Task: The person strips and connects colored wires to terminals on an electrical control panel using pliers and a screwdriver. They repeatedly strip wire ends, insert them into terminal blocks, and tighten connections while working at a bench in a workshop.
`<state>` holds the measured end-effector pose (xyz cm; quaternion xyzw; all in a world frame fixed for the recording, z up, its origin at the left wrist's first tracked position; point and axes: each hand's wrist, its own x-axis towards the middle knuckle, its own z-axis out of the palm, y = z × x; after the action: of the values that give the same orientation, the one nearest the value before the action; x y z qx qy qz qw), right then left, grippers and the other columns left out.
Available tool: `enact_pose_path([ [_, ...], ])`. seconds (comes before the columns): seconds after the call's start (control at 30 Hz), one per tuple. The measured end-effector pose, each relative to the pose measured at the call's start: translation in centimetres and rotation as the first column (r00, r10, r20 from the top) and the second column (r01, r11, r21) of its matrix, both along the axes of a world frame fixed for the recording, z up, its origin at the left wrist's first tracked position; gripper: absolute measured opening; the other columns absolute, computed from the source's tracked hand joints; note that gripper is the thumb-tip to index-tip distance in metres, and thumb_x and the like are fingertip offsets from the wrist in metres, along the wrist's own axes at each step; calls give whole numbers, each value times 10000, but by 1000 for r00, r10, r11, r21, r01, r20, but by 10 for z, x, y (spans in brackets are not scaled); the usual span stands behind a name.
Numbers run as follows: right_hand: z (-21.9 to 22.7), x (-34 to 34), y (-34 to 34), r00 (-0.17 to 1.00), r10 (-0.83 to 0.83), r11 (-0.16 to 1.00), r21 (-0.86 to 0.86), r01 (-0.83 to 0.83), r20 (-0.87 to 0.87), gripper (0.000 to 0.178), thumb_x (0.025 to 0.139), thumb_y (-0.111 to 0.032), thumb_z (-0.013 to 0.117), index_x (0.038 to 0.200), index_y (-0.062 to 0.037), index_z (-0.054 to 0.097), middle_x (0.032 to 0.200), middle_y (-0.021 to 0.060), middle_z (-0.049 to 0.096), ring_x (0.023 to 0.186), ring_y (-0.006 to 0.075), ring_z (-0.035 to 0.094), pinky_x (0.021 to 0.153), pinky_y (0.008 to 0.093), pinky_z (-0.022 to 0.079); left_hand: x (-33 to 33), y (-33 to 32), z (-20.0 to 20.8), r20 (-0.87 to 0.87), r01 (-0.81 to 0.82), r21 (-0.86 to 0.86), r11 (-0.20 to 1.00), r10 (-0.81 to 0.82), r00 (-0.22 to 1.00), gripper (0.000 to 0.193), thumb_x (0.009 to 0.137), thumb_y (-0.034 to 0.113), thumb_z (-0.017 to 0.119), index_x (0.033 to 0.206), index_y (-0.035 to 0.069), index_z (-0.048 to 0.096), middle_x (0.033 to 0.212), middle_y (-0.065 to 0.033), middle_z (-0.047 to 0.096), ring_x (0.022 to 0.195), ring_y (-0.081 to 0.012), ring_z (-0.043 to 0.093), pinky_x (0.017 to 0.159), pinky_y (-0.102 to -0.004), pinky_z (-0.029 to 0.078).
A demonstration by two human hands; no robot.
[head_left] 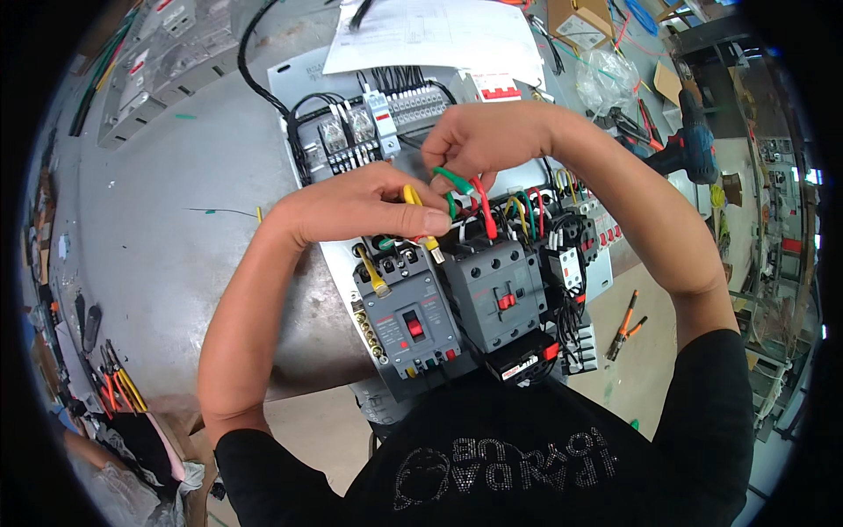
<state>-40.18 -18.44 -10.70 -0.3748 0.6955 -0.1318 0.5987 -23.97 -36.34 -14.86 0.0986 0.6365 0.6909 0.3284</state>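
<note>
My left hand (351,206) is closed round a thick yellow wire (411,195), its thumb across it; the wire's lug end points down toward the breakers. Just above, my right hand (492,140) has its fingers curled at a short green-sleeved wire (454,181); the fingertips are partly hidden. A red wire (484,211) stands beside them, its lower end at the contactor's top. Below my hands sit a grey circuit breaker (408,321) with a red toggle and a second dark grey switching unit (499,294). Another yellow wire (372,272) ends at the left breaker's terminals.
The metal mounting plate (338,272) also carries a terminal block (417,104) and black wiring. Paper sheets (439,39) cover its far end. A cordless drill (689,145) lies at right, orange-handled pliers (625,325) at lower right, more hand tools (121,382) at lower left.
</note>
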Motion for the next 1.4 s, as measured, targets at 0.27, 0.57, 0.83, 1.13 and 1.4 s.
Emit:
enact_pose_path([
  [0.27,9,0,20,970,-240,963,-115,243,36,436,1000,-513,725,1002,-81,785,877,5,721,843,77,678,727,261,592,2,8,-9,93,-254,73,964,247,964,531,1018,478,600,1170,4,787,1096,-63,759,959,-100,640,838,-235,476],
  [0.57,6,12,33,954,-288,957,-3,289,82,602,910,-697,758,954,-97,748,958,28,728,887,121,695,797,348,598,-8,14,-5,242,-281,7,960,271,932,570,1075,555,554,1211,34,744,1089,-86,752,1002,-173,713,924,-305,554],
  [0.83,9,23,35,976,-220,971,-104,217,-11,649,909,-726,739,918,-78,719,820,-2,636,818,128,617,763,328,532,-14,8,-11,274,-223,56,973,200,941,416,1020,414,646,1159,42,770,1043,-70,779,959,-126,713,834,-258,557],
  [1.13,-18,33,46,963,-268,905,-334,263,32,566,964,-582,770,928,-27,667,770,-18,565,744,94,502,638,303,388,-14,12,-9,284,-284,22,958,267,921,328,917,366,736,978,50,802,970,-43,761,889,-120,684,806,-299,556],
  [1.4,-22,32,51,945,-321,884,-340,321,60,539,939,-542,811,957,-15,698,802,0,609,766,99,534,646,307,417,-16,16,-5,275,-303,9,953,289,917,315,955,318,722,982,9,775,940,-63,742,827,-143,719,787,-283,599],
])
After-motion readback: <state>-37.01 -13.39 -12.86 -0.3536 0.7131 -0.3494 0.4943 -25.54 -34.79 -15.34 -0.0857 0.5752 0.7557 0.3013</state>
